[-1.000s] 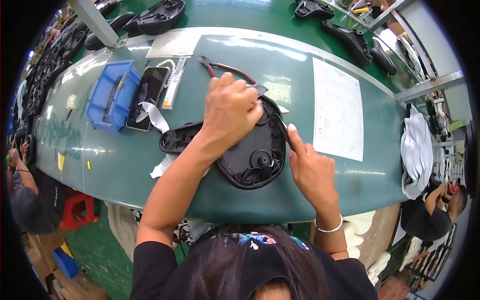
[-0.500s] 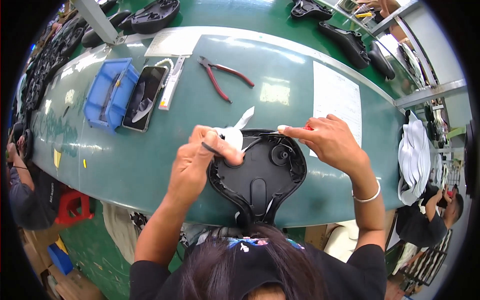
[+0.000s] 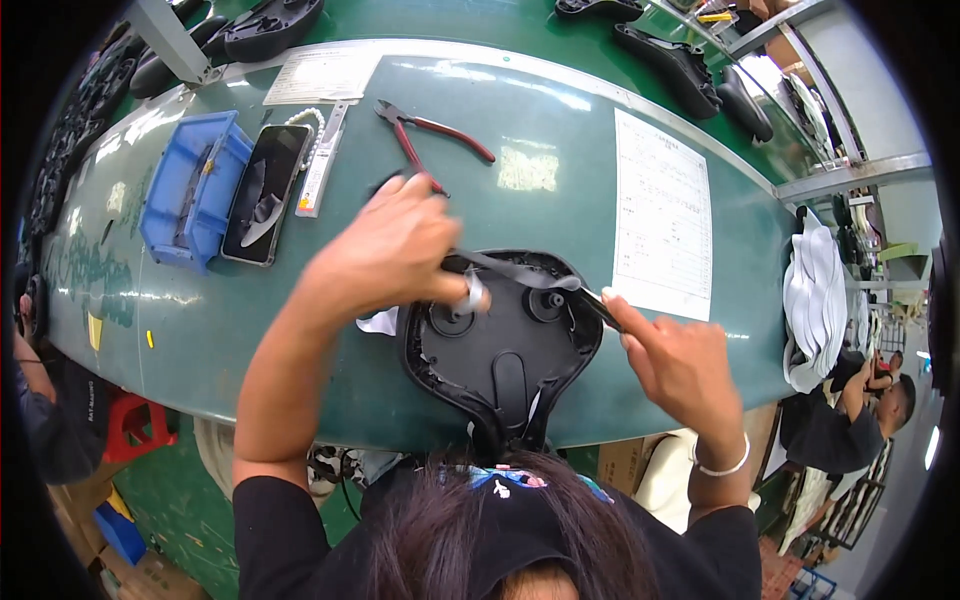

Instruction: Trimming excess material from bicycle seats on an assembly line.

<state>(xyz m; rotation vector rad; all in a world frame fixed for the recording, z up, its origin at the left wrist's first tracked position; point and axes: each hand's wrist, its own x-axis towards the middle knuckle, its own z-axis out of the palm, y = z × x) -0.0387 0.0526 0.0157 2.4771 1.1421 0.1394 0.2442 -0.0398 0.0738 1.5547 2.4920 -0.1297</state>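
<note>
A black bicycle saddle [image 3: 480,365] lies underside up on the green table, its narrow end toward me. My left hand [image 3: 385,250] is closed, slightly blurred, above the saddle's left rim. It grips a thin dark strip of material [image 3: 515,271] that stretches rightward across the wide end. Something white [image 3: 474,292] is around its thumb. At the right rim my right hand [image 3: 675,365] is closed around a slim knife [image 3: 598,306], its tip touching the strip; the handle is mostly hidden. A white scrap [image 3: 380,321] sticks out beside the saddle's left edge.
Red-handled cutting pliers [image 3: 450,127] lie beyond my left hand. Farther left are a phone [image 3: 265,195], a box cutter [image 3: 317,175] and a blue bin [image 3: 195,190]. A printed sheet [image 3: 660,215] lies right; white pieces [image 3: 812,300] are stacked at the right edge. Other people work on both sides.
My left hand has moved up and left, drawing the dark strip out long. My right hand with the knife has moved right and down along the rim. The view has shifted slightly.
</note>
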